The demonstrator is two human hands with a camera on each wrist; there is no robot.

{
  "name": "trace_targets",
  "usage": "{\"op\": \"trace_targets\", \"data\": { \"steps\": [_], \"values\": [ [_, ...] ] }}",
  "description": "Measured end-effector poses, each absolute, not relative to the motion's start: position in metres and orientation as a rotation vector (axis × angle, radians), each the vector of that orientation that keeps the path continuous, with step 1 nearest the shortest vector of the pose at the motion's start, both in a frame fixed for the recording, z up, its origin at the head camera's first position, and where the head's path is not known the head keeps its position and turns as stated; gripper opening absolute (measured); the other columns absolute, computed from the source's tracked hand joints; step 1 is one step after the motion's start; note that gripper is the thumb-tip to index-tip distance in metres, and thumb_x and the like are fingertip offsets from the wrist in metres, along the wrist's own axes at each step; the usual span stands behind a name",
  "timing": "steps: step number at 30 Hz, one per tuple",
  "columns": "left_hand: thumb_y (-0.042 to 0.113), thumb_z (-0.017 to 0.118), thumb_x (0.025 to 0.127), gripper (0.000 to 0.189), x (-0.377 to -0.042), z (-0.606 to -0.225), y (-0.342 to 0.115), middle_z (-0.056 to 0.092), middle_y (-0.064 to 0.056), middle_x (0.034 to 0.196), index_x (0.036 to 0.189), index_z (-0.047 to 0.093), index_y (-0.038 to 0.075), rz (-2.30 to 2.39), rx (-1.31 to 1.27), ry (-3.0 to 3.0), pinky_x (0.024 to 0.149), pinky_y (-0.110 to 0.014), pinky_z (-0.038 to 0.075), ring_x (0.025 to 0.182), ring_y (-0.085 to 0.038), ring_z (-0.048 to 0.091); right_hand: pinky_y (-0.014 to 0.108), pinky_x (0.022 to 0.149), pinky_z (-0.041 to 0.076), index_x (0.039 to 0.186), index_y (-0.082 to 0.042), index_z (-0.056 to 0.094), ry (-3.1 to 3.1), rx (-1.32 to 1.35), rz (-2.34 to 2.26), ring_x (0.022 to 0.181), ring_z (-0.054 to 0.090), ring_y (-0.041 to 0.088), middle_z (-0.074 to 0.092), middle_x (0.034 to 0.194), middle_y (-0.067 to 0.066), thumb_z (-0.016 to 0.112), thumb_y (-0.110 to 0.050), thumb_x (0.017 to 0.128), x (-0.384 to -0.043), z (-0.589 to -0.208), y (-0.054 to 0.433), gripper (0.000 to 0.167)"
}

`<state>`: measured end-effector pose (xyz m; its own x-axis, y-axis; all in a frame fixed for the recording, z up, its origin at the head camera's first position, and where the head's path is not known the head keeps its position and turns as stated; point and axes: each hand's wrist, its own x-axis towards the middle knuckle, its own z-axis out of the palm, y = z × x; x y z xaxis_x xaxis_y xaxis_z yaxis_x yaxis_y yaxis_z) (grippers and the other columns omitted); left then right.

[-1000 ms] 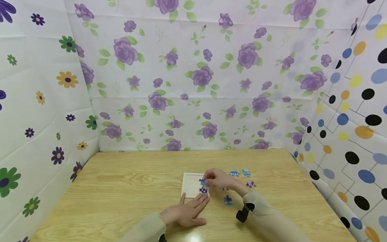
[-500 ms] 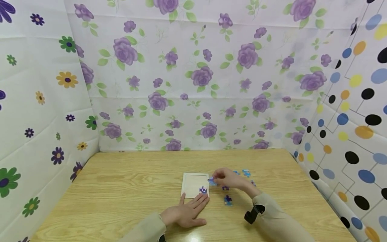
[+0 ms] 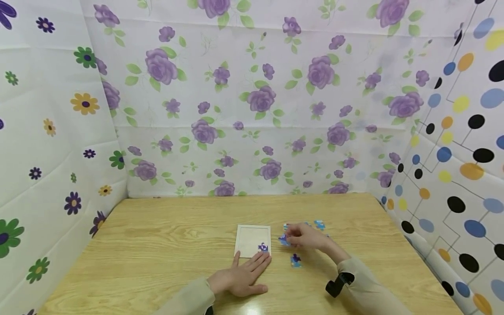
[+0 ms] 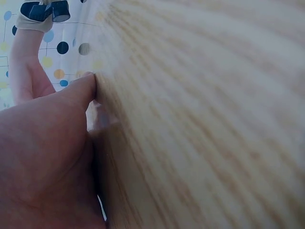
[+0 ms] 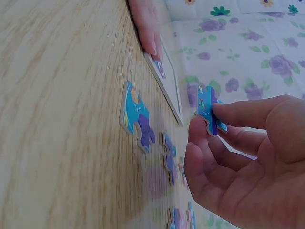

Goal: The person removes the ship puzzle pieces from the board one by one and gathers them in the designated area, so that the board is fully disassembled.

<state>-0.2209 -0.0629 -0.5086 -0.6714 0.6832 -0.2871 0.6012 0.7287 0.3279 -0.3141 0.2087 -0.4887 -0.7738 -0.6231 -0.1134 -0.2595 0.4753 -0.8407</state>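
My right hand (image 3: pixel 307 236) pinches a blue and purple jigsaw piece (image 5: pixel 205 106) between thumb and fingers, right of a square white puzzle tray (image 3: pixel 245 238). The right wrist view shows this piece raised above the wooden table. My left hand (image 3: pixel 243 276) lies spread with straight fingers, its fingertips on the tray's front edge. One purple and white jigsaw piece (image 3: pixel 262 247) sits in the tray's lower right corner, just beyond those fingertips. A blue piece with a purple knob (image 3: pixel 295 260) lies on the table in front of my right hand.
Several more loose pieces lie around and behind my right hand, partly hidden by it; one light blue piece (image 3: pixel 319 224) is at the back right. Patterned cloth walls (image 3: pixel 252 131) enclose the table (image 3: pixel 169 236) at the back and sides.
My right hand has moved right, carrying the jigsaw piece from over the tray to beside it, above the loose pieces. My left hand has stayed in place.
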Motion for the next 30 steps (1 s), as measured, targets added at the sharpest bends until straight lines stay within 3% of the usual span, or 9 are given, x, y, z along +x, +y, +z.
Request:
{"op": "trace_targets", "data": {
  "steps": [7, 21, 30],
  "values": [
    [0.06, 0.037, 0.097, 0.078, -0.216, -0.503, -0.062, 0.001, 0.002, 0.165, 0.158, 0.007, 0.021, 0.303, 1.002, 2.55, 0.112, -0.071, 0.002, 0.152, -0.018, 0.002, 0.021, 0.055, 0.04, 0.098, -0.005, 0.063, 2.349, -0.731, -1.206, 0.061, 0.047, 0.015, 0.054, 0.071, 0.009, 0.056, -0.017, 0.098, -0.31, -0.493, 0.22, 0.014],
    [0.063, 0.032, 0.097, 0.078, -0.221, -0.513, -0.063, -0.003, 0.006, 0.165, 0.158, 0.002, 0.024, 0.313, 1.009, 2.555, 0.112, -0.07, -0.001, 0.152, -0.015, -0.001, 0.021, 0.053, 0.039, 0.102, -0.002, 0.064, 2.364, -0.744, -1.196, 0.06, 0.047, 0.012, 0.055, 0.071, 0.002, 0.056, -0.015, 0.098, -0.302, -0.492, 0.238, 0.016],
    [0.064, 0.032, 0.097, 0.078, -0.222, -0.517, -0.064, -0.003, 0.006, 0.165, 0.158, 0.002, 0.025, 0.326, 1.015, 2.557, 0.112, -0.07, -0.002, 0.152, -0.014, -0.002, 0.025, 0.056, 0.041, 0.102, 0.0, 0.063, 2.317, -0.771, -1.222, 0.06, 0.044, 0.014, 0.051, 0.071, 0.008, 0.053, -0.013, 0.1, -0.3, -0.496, 0.251, 0.017]
  ]
}}
